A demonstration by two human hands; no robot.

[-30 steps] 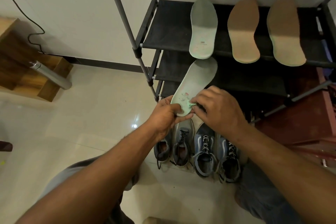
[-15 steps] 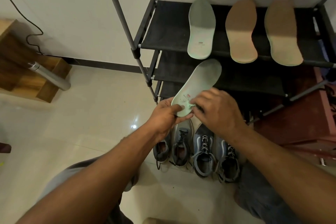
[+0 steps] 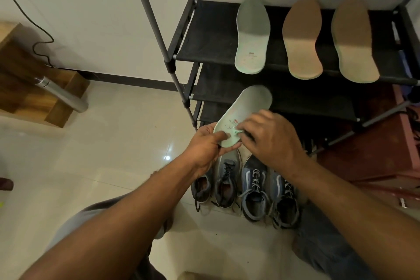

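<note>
Gripping insole (image 3: 246, 107) heel: left hand (image 3: 205, 145) | right hand (image 3: 272, 141) pinching same heel | rack (image 3: 204, 36) shelf holds three insoles (image 3: 302, 38), flat | four shoes (image 3: 254, 188) on floor.

Dim warm indoor light, floor (image 3: 113, 143) glare (small), edges bowed by wide-angle lens.

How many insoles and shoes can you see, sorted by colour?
Green insoles: 2, the shelved green insole and the held green insole
Tan insoles: 2
Grey shoes: 2
Blue shoes: 2
Total: 8
</note>
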